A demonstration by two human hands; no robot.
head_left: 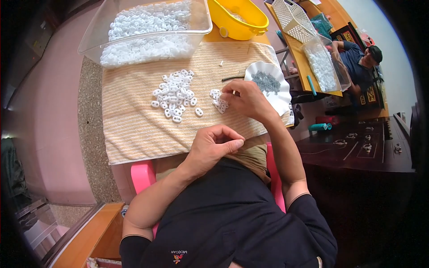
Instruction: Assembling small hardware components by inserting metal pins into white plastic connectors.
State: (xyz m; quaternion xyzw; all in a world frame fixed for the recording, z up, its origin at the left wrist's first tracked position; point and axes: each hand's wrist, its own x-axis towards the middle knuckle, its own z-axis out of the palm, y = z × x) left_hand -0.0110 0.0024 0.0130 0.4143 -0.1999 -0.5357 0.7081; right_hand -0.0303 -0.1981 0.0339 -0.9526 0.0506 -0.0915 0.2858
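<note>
My right hand [246, 99] reaches over a small cluster of white plastic pieces [215, 94], its fingertips bent together at the cluster's edge. Whether a piece is between them cannot be made out. Closer to my body, my left hand [213, 146] is closed, thumb against the curled forefinger; anything inside is hidden. Left of the cluster lies a loose heap of white oval pieces with two holes each [175, 93]. Beyond my right wrist sits a white wavy-rimmed plate [278, 102] holding a mound of tiny grey parts [265, 82].
A striped towel [134, 129] covers the table. At its far side stand a clear bin of white pieces [147, 40] and a yellow tub [241, 27]. A thin black rod [232, 78] lies by the plate. Another person [357, 62] sits right, near another clear bin [321, 67].
</note>
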